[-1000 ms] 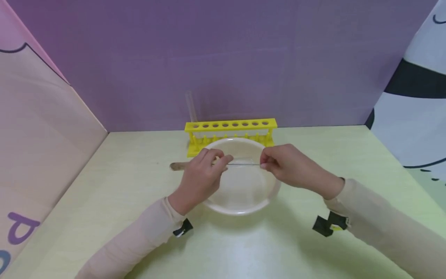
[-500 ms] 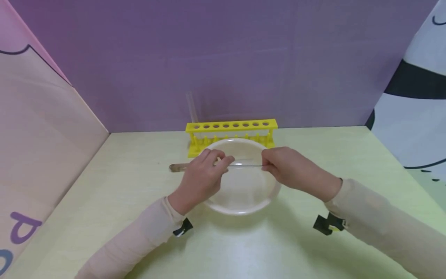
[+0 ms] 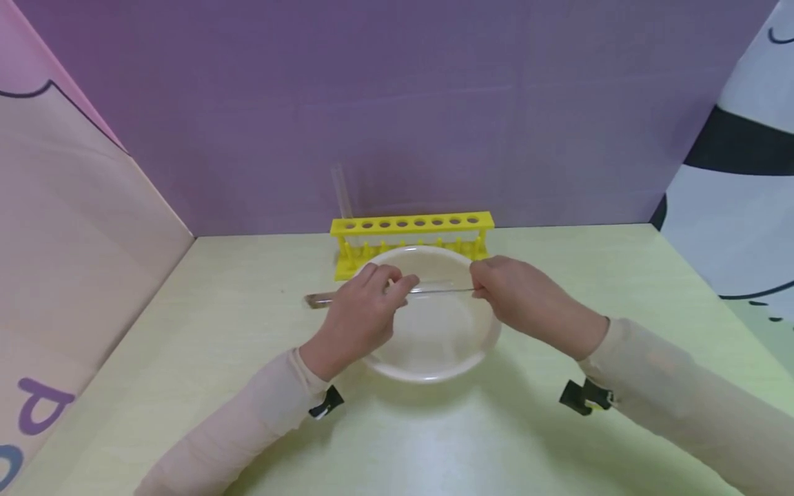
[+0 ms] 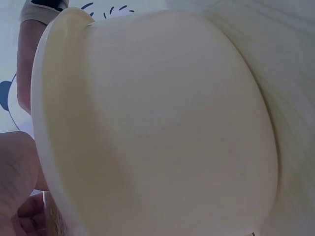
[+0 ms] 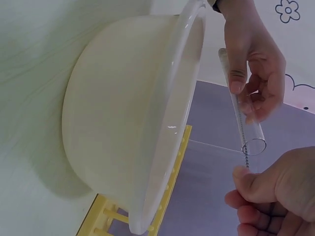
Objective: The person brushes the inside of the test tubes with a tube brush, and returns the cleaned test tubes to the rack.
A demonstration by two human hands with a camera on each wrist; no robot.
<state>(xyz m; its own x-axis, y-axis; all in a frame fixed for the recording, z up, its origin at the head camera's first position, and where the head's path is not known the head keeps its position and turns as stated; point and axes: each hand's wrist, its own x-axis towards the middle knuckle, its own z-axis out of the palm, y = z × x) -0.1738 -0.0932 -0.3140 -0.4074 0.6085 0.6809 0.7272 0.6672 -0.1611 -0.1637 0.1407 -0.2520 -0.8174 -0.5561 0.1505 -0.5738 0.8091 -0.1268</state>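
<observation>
Left hand (image 3: 360,313) pinches test tube (image 3: 428,287) over basin (image 3: 434,368) | right hand (image 3: 515,296) pinches brush wire (image 5: 242,129) — tube axis runs horizontal, mouth toward frame-right — centre frame

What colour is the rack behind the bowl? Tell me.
Yellow; the rack shows best in the head view, behind the bowl.

A yellow rack (image 3: 412,233) stands on the table (image 3: 186,331).
</observation>
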